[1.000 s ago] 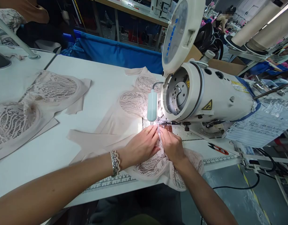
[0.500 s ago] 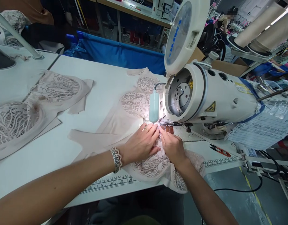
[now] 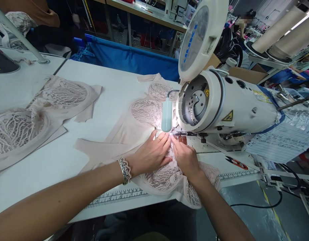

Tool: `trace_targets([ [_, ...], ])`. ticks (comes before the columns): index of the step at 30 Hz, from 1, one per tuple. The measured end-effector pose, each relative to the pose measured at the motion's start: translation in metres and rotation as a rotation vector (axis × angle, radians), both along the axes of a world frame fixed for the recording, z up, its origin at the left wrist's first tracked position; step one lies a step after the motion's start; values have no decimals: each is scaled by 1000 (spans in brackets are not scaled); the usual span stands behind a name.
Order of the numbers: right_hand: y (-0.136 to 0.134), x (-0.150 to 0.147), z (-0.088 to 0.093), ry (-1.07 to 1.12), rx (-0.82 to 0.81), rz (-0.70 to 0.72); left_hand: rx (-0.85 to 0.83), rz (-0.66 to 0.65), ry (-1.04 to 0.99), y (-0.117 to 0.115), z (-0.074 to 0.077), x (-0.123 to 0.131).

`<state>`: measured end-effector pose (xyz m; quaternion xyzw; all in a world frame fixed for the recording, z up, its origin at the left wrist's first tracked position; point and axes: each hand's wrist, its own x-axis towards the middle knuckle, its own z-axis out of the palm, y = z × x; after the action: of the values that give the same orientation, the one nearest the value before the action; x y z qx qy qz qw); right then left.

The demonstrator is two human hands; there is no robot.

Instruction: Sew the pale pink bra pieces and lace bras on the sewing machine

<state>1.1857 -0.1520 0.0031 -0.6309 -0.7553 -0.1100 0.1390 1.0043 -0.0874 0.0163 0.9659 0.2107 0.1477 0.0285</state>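
A beige lace bra piece (image 3: 164, 175) lies under both my hands at the needle of a white sewing machine (image 3: 220, 103). My left hand (image 3: 150, 154), with a ring and a silver bracelet, rests flat on the fabric, fingers stretched toward the needle. My right hand (image 3: 184, 157) presses and pinches the lace edge just in front of the presser foot. A small lamp (image 3: 166, 115) lights the spot.
More beige lace pieces (image 3: 44, 110) lie on the white table (image 3: 56, 160) at the left. Another lace piece (image 3: 146, 110) trails behind the needle. A blue cloth bin (image 3: 129, 58) stands behind the table. Printed papers (image 3: 282, 137) lie to the right of the machine.
Both hands have slid slightly forward toward the needle with the lace; the view has shifted a little to the left.
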Motion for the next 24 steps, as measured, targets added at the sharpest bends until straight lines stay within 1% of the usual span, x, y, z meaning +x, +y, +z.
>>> trace_targets([
  [6,1,1,2,-27,54,49,43,25,43,-1,2,-1],
  [11,4,-3,8,-26,48,24,114,36,25,1,0,-2],
  [13,5,-3,12,-4,-6,-15,183,-8,45,-1,1,-1],
  [15,5,-1,15,33,-99,-84,252,-99,88,-6,4,-1],
  [17,4,4,18,93,-152,-130,279,-160,121,-13,8,-2],
  [18,3,6,19,131,-150,-123,270,-164,128,-17,9,-3],
  [20,1,12,19,207,-122,-48,226,-147,132,-20,11,-4],
  [22,1,16,17,261,-112,47,171,-138,117,-18,11,-5],
  [24,2,17,15,285,-113,107,112,-141,78,-13,10,-6],
])
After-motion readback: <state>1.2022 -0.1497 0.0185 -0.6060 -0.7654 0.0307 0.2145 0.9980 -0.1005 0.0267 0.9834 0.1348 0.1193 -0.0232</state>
